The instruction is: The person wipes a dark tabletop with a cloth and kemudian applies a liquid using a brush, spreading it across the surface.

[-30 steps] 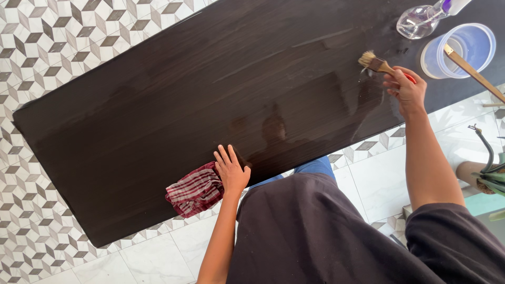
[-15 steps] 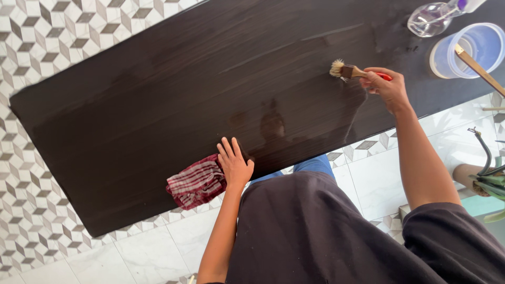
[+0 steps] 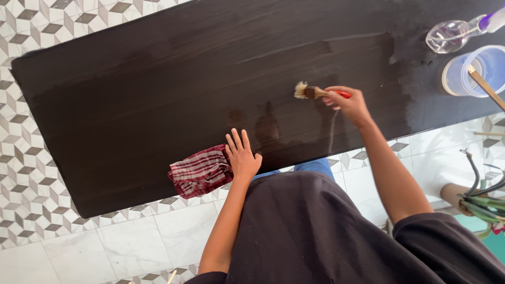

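Gripping the red-handled paintbrush (image 3: 310, 92), the right hand (image 3: 350, 103) is closed on it, bristles touching the dark stained board (image 3: 158, 89). The left hand (image 3: 243, 156) lies flat, fingers spread, beside a checked rag (image 3: 200, 171); the wet coat could be smudged by it.

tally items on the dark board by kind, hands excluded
Bristle paintbrush with red and wood handle: 1
Red-and-white striped cloth rag: 1
Clear plastic spray bottle: 1
Translucent round plastic tub: 1
Wooden stir stick: 1
Total: 5
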